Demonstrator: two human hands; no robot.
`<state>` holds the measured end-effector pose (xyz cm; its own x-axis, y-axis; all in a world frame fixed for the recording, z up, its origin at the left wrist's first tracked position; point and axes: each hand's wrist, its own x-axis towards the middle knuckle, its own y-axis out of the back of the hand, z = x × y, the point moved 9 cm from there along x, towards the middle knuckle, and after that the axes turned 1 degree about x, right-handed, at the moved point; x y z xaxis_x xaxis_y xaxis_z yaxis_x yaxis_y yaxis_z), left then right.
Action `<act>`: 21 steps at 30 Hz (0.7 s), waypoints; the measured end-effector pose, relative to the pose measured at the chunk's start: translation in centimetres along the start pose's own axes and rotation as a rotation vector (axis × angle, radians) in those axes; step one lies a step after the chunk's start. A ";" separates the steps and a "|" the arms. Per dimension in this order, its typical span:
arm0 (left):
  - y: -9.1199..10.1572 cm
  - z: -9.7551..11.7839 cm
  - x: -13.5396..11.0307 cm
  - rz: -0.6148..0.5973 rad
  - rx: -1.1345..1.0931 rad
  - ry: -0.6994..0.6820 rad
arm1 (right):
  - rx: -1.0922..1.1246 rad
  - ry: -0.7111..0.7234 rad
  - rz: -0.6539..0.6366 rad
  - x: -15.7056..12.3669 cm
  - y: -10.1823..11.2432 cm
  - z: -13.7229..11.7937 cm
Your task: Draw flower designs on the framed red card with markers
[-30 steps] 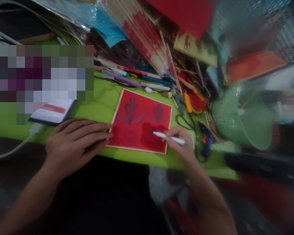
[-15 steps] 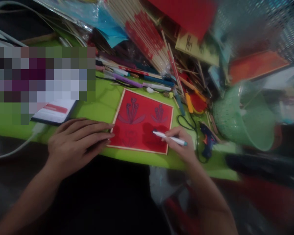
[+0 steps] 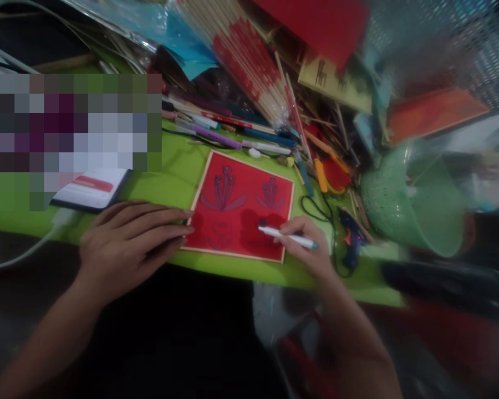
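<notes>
A red square panel [image 3: 241,216] with a pale wooden edge lies on the green tabletop. Dark flower drawings [image 3: 223,188] show on its upper half, and a fainter one [image 3: 219,235] at the lower left. My right hand [image 3: 303,241] pinches a white marker pen [image 3: 291,237] with a teal end; its tip is at a small dark mark on the lower right of the panel. My left hand [image 3: 128,238] lies flat with fingers stretched out, the fingertips on the panel's left edge.
A phone [image 3: 91,185] with a white cable lies at the left. Pens [image 3: 216,136] and bundled wooden sticks [image 3: 249,61] crowd the back. Right of the panel are a glue gun [image 3: 352,241], orange-handled scissors [image 3: 322,174] and a green basket [image 3: 411,199].
The marker tip has shifted very slightly at the dark mark, which looks a little bigger. My left hand and the panel stay in place.
</notes>
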<state>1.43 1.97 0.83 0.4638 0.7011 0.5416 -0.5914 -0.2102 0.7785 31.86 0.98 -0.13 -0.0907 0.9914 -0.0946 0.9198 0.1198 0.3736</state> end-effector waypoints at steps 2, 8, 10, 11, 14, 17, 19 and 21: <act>0.1 0.0 0.0 0.006 0.007 0.001 | -0.004 -0.003 0.001 0.0 0.0 0.1; 0.2 0.4 0.2 0.025 0.011 -0.033 | -0.019 0.001 0.013 0.0 0.0 0.2; 0.3 0.4 0.2 0.036 0.006 -0.030 | -0.023 0.007 0.023 0.0 0.1 0.1; 0.3 0.4 0.3 0.037 0.005 -0.031 | -0.024 0.011 0.027 0.1 0.2 0.1; 0.3 0.5 0.3 0.036 0.001 -0.033 | -0.024 0.016 0.033 0.0 0.3 0.1; 0.3 0.4 0.2 0.029 0.000 -0.030 | -0.015 0.017 0.047 0.0 0.5 0.2; 0.3 0.4 0.2 0.026 -0.003 -0.026 | -0.006 0.019 0.051 -0.1 0.6 0.2; 0.3 0.4 0.3 0.026 -0.006 -0.025 | 0.007 0.020 0.049 -0.1 0.5 0.2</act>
<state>1.63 1.83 1.31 0.4644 0.6782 0.5695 -0.6077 -0.2237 0.7620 32.44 0.92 -0.10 -0.0536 0.9969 -0.0576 0.9259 0.0712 0.3711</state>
